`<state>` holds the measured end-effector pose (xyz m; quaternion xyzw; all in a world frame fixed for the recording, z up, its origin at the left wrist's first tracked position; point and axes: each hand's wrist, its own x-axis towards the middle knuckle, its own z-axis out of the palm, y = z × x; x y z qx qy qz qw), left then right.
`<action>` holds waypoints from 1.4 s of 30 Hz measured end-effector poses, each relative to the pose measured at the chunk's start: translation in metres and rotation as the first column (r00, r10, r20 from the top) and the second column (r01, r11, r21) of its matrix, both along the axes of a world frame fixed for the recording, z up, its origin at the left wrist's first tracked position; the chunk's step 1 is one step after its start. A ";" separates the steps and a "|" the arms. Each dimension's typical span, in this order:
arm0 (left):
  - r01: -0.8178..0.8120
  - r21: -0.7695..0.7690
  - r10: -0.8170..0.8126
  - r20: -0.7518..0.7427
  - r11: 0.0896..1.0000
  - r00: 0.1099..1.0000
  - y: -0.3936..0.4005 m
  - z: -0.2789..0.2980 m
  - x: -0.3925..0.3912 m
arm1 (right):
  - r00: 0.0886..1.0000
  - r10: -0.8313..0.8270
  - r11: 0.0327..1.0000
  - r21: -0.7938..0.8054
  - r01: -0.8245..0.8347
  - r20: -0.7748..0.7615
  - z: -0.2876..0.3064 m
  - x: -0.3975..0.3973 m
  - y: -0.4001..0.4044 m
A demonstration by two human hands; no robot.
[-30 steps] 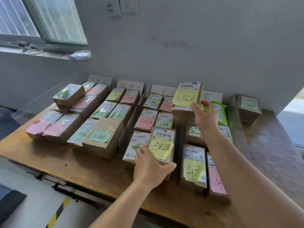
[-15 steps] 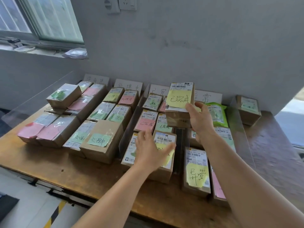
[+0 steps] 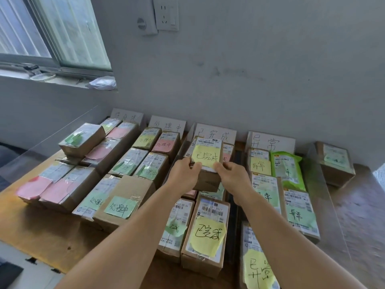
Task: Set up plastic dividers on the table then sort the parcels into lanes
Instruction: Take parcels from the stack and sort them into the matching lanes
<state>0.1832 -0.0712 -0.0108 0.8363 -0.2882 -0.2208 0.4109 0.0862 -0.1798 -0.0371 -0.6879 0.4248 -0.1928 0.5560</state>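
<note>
Soft daylight pours in from the window [image 3: 52, 32] upper left, wall [image 3: 250, 69] evenly lit, shadows faint. Wide-angle bend at the edges; lower right corner smears with blur.

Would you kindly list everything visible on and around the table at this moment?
held parcel: one, brown with yellow note, raised over the third lane
parcels: many, brown with pink, green or yellow notes, in four lanes
green bag: one, fourth lane
lone parcel: one, brown, beyond the right divider
dividers: clear plastic, upright between lanes; count unclear
lane signs: four, white, against the wall
table: one, wooden
window: one, upper left
wall socket: one, white
left hand: grips the held parcel
right hand: grips the held parcel
</note>
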 end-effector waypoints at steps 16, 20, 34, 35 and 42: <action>0.071 0.159 -0.097 0.161 0.985 0.982 0.000 -0.016 0.012 | 0.955 0.126 0.964 -0.193 -0.181 -0.268 -0.010 0.009 0.004; 0.153 0.263 -0.238 0.334 0.953 0.912 0.007 -0.006 0.007 | 0.946 0.126 0.915 -0.334 -0.227 -0.297 -0.001 -0.007 0.014; 0.369 0.314 -0.483 0.621 0.875 0.617 0.014 0.009 -0.068 | 0.868 -0.172 0.734 -0.648 -0.203 -0.467 0.022 -0.131 0.051; 0.391 0.316 -0.500 0.618 0.864 0.606 0.013 0.011 -0.076 | 0.859 -0.190 0.732 -0.652 -0.198 -0.475 0.022 -0.142 0.052; 0.490 0.312 -0.568 0.604 0.814 0.559 -0.012 0.018 -0.129 | 0.827 -0.289 0.747 -0.654 -0.120 -0.482 0.032 -0.206 0.034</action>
